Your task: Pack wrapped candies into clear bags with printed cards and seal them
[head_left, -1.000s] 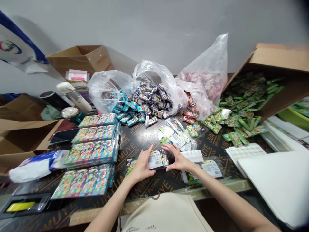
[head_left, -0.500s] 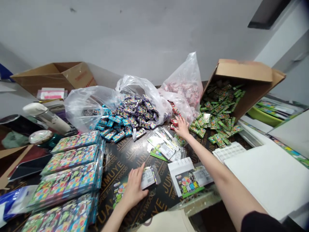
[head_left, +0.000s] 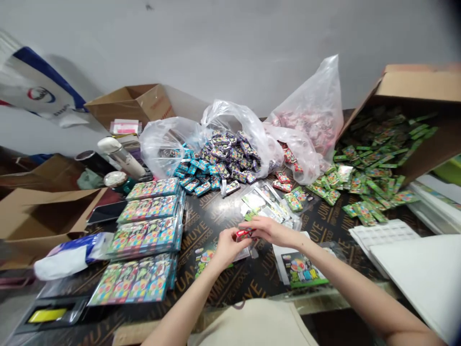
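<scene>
Dark printed tabletop [head_left: 201,211]: left hand [head_left: 227,247] and right hand [head_left: 273,232], nearly closed, pinch one red packet [head_left: 244,233]; likely light, slick, crushable; best held by its ends.

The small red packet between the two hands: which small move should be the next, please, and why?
Perhaps lower the small red packet onto the printed package lying beneath the hands. The left hand and right hand meet at the packet, and the package lies partly under them on the table, so a short downward move seems enough.
</scene>
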The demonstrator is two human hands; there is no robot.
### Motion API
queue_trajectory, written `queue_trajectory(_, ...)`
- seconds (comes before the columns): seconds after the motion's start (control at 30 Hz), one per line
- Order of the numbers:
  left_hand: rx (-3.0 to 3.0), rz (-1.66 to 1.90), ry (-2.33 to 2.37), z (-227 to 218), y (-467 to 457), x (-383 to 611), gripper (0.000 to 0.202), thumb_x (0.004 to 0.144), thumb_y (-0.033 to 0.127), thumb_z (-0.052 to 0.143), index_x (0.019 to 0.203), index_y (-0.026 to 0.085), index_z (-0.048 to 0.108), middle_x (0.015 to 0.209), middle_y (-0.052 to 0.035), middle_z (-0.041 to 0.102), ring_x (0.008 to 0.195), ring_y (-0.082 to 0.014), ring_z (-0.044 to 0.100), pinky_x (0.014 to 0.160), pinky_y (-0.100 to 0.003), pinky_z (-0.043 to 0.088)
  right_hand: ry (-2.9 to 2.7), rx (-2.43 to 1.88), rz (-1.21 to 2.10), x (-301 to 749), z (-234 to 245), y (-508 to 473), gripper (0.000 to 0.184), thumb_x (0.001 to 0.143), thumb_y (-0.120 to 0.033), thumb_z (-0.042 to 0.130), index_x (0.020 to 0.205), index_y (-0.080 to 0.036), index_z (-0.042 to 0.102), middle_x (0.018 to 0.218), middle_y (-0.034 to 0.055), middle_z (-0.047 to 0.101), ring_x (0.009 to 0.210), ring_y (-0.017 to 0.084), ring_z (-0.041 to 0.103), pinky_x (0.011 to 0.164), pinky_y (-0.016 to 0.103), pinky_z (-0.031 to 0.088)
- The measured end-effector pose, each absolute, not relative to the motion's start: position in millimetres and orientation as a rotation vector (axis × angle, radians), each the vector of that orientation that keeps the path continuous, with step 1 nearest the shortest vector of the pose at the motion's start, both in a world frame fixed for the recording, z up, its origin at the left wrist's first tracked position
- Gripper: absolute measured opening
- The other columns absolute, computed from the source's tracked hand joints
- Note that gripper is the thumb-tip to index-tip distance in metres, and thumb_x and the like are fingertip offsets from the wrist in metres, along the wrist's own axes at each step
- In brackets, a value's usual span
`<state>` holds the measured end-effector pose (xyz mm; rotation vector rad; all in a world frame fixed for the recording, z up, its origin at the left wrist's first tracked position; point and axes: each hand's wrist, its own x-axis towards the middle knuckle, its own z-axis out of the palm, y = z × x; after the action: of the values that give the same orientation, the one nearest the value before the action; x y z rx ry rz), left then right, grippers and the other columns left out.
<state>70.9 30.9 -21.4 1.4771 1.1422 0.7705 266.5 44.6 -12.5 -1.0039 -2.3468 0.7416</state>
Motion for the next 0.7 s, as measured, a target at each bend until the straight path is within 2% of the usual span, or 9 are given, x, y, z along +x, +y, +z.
queue_trajectory(0.07, 1.256, 0.794, 1.107, -23, 29, 76, 0.026, 0.063, 0.037, 0.069, 0.061, 0.011, 0.064, 0.048, 0.0031, 0.052, 0.048, -0.0093, 0.047, 0.051, -0.021, 0.037, -2.136, -1.065, 0.693, 255, -11, 31, 0.047, 0.084, -0.026, 0.049, 0.13, -0.027, 0.039, 0.107, 0.0065, 0.054, 0.099, 0.019, 0.052, 0.086, 0.033, 0.042)
queue_trajectory(0.13, 0.989, 0.862, 1.08, -26, 25, 79, 0.027, 0.063, 0.037, 0.07, 0.062, 0.011, 0.064, 0.05, 0.0029, 0.053, 0.046, -0.0071, 0.044, 0.05, -0.02, 0.035, -1.977, -1.15, 0.556, 246, -15, 23, 0.07, 0.074, -0.038, 0.062, 0.134, -0.024, 0.03, 0.125, 0.0102, 0.043, 0.115, 0.025, 0.042, 0.095, 0.04, 0.035)
queue_trajectory(0.2, 0.818, 0.897, 1.056, -28, 22, 81, 0.029, 0.062, 0.037, 0.071, 0.07, 0.01, 0.065, 0.058, 0.0004, 0.058, 0.049, -0.0076, 0.047, 0.053, -0.021, 0.039, -1.975, -1.196, 0.458, 238, -21, 16, 0.09, 0.062, -0.044, 0.07, 0.136, -0.023, 0.025, 0.131, 0.0117, 0.036, 0.121, 0.03, 0.034, 0.099, 0.044, 0.03)
queue_trajectory(0.3, 0.84, 0.841, 1.026, -28, 16, 77, 0.037, 0.067, 0.043, 0.065, 0.081, 0.01, 0.065, 0.067, -0.0048, 0.062, 0.057, -0.0123, 0.054, 0.061, -0.027, 0.044, -2.019, -1.25, 0.346, 232, -30, 7, 0.081, 0.063, -0.036, 0.067, 0.134, -0.024, 0.028, 0.126, 0.0104, 0.041, 0.117, 0.029, 0.039, 0.098, 0.045, 0.029)
queue_trajectory(0.37, 1.066, 0.815, 1.056, -29, 14, 68, 0.044, 0.071, 0.046, 0.06, 0.099, 0.012, 0.063, 0.084, -0.0091, 0.065, 0.074, -0.0184, 0.059, 0.074, -0.034, 0.045, -2.007, -1.303, 0.29, 237, -34, 4, 0.074, 0.064, -0.03, 0.062, 0.132, -0.023, 0.031, 0.123, 0.01, 0.044, 0.115, 0.028, 0.041, 0.097, 0.044, 0.028)
queue_trajectory(0.43, 1.495, 0.774, 1.136, -34, 12, 54, 0.062, 0.065, 0.047, 0.065, 0.119, 0.019, 0.053, 0.109, -0.011, 0.059, 0.1, -0.0254, 0.053, 0.091, -0.043, 0.037, -2.012, -1.368, 0.266, 247, -38, 3, 0.073, 0.063, -0.026, 0.06, 0.13, -0.022, 0.033, 0.122, 0.0101, 0.046, 0.114, 0.028, 0.041, 0.096, 0.044, 0.027)
queue_trajectory(0.5, 1.938, 0.645, 1.218, -42, 12, 40, 0.088, 0.05, 0.043, 0.075, 0.129, 0.026, 0.04, 0.123, -0.0097, 0.049, 0.114, -0.0306, 0.041, 0.1, -0.049, 0.024, -2.063, -1.427, 0.275, 258, -43, 3, 0.071, 0.063, -0.024, 0.059, 0.13, -0.022, 0.035, 0.12, 0.0099, 0.048, 0.113, 0.029, 0.041, 0.095, 0.044, 0.026)
queue_trajectory(0.57, 2.208, 0.468, 1.26, -53, 12, 30, 0.101, 0.044, 0.037, 0.078, 0.134, 0.027, 0.032, 0.12, -0.0088, 0.049, 0.113, -0.0318, 0.039, 0.1, -0.051, 0.022, -2.15, -1.449, 0.32, 266, -48, 1, 0.07, 0.063, -0.023, 0.058, 0.13, -0.023, 0.035, 0.12, 0.0095, 0.049, 0.113, 0.029, 0.041, 0.095, 0.045, 0.024)
queue_trajectory(0.7, 2.34, 0.39, 1.235, -67, 12, 22, 0.103, 0.053, 0.025, 0.07, 0.139, 0.023, 0.015, 0.112, -0.0077, 0.05, 0.106, -0.0269, 0.043, 0.097, -0.044, 0.03, -2.274, -1.38, 0.522, 273, -54, -5, 0.076, 0.061, -0.023, 0.061, 0.132, -0.023, 0.032, 0.121, 0.0087, 0.05, 0.11, 0.028, 0.043, 0.095, 0.043, 0.023)
